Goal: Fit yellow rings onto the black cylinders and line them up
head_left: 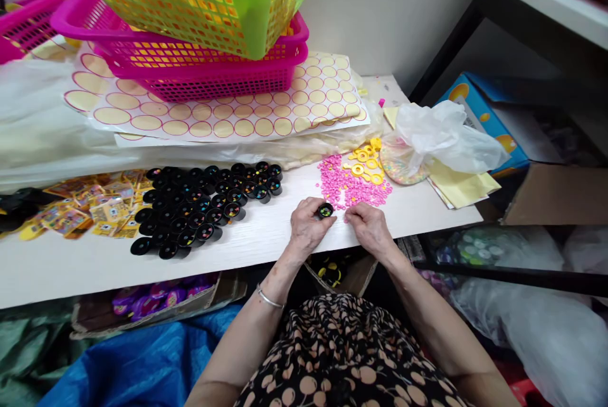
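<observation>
My left hand (306,226) grips a small black tube (325,210) with coloured beads showing in its open end, just above the white table's (266,236) front edge. My right hand (368,225) rests beside it, fingertips pinched together at the near edge of a pile of small pink beads (342,185); whether it holds a bead is too small to tell. Yellow rings (365,163) lie behind the pink pile. To the left stand several rows of black tubes (204,204).
Green (199,2) and pink baskets (204,68) are stacked on sheets of round stickers (228,116) at the back. Printed yellow cards (95,207) lie at left, a plastic bag (446,135) and yellow paper at right. Boxes and bags crowd the floor.
</observation>
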Motion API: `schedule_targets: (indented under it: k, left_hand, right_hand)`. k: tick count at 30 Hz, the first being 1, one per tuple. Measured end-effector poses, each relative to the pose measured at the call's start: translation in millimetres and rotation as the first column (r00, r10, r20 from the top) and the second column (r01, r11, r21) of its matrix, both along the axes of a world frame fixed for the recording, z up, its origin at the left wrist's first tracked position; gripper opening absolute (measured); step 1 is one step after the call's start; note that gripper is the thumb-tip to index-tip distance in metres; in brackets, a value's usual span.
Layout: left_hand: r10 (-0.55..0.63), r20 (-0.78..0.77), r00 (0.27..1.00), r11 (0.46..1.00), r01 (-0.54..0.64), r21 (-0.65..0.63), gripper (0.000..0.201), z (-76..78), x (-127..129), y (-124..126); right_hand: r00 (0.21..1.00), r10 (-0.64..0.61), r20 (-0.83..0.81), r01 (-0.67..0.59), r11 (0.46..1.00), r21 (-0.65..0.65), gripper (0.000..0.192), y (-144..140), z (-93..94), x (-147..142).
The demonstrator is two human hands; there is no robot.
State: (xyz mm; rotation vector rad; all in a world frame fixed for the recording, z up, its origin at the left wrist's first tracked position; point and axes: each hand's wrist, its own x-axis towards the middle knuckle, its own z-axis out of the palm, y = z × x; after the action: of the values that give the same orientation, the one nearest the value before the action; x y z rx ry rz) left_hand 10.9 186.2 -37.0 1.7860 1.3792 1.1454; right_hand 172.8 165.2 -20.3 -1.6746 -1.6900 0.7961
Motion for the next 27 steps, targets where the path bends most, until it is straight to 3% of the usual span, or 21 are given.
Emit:
schedule_targets:
  k: [6,14,17,20,27]
  left_hand:
    - [0.005,0.004,1.000,1.000,-0.004,-0.023,0.025,-0.2,0,0]
    - [0.000,0.004,1.000,1.000,0.000,0.007,0.025,-1.7,0,1]
    - [-0.011,-0.012,1.000,1.000,0.011,0.018,0.022,-0.5,0,1]
    - [-0.021,-0.037,0.999,1.000,0.021,0.008,0.019,1.4,0,0]
    - [-0.020,-0.033,0.999,1.000,0.020,0.006,0.022,4.5,0,-2]
  right_hand:
    - [0.995,0.021,-0.095,-0.017,0.999,0.048,0.015,-5,3.7,5]
    - [0.969,0.097,0.227,-0.119,0.989,0.088,0.015,-9,-1.5,-4]
    - [0.992,0.065,0.108,-0.088,0.972,0.216,0.014,-5,4.7,-9]
    - [0.993,0.117,0.001,-0.112,0.950,0.291,0.011,4,16.2,-17]
    - [0.938,0.244,0.246,-0.290,0.942,0.170,0.015,17,30.0,-34]
